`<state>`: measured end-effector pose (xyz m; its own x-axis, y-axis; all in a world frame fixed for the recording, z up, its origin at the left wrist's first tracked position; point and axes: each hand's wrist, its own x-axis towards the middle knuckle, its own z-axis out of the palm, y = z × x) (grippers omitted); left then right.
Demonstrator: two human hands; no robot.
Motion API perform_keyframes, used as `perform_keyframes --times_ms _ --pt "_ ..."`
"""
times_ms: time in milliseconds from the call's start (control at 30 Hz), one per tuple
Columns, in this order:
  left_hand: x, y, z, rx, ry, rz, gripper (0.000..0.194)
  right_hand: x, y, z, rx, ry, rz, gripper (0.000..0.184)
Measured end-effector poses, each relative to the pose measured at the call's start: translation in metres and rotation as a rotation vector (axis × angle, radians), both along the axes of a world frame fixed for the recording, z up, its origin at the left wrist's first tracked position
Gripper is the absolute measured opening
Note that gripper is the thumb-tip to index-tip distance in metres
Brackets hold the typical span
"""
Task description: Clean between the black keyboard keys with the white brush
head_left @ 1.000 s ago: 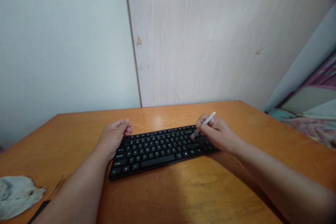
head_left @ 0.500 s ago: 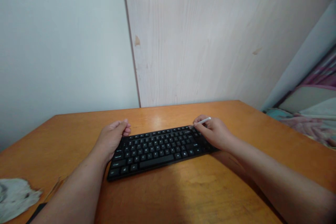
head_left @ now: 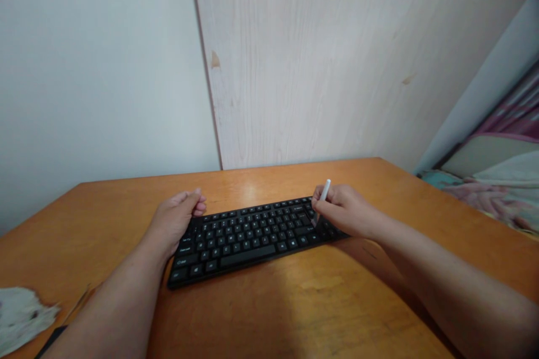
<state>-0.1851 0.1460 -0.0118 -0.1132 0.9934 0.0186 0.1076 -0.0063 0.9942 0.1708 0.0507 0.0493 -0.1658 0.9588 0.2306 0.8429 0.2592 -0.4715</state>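
A black keyboard (head_left: pixel 248 235) lies slanted on an orange wooden table (head_left: pixel 295 303). My left hand (head_left: pixel 174 219) rests against the keyboard's left end, fingers curled around its far corner. My right hand (head_left: pixel 343 213) sits over the keyboard's right end, closed on a thin white stick (head_left: pixel 324 192) that stands nearly upright with its lower tip on the keys.
A crumpled grey-white cloth (head_left: pixel 21 320) lies at the table's near left edge, beside a dark flat object. A pale wooden panel (head_left: pixel 315 56) and a white wall stand behind the table. Bedding (head_left: pixel 497 179) shows at the right.
The white stick in my right hand tilted from a slant to flat, then to nearly upright over the right-hand keys. My left hand stayed at the keyboard's left end.
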Motion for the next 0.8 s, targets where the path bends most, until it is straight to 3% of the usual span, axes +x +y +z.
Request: perform_keyframes --times_ms 300,500,667,800 --pt "0.0 -0.001 0.001 0.007 -0.003 0.004 0.047 -0.003 -0.01 0.009 -0.146 0.064 0.126 0.018" --pt "0.0 0.0 0.001 0.005 -0.003 -0.003 0.047 -0.004 -0.012 0.014 -0.419 0.374 0.237 0.018" --pt "0.0 0.0 -0.001 0.007 -0.018 -0.011 0.047 -0.007 -0.009 0.012 -0.288 0.472 0.209 0.013" --pt "0.0 0.001 -0.002 -0.003 -0.037 -0.006 0.046 -0.012 -0.01 0.007 -0.318 0.569 0.295 0.006"
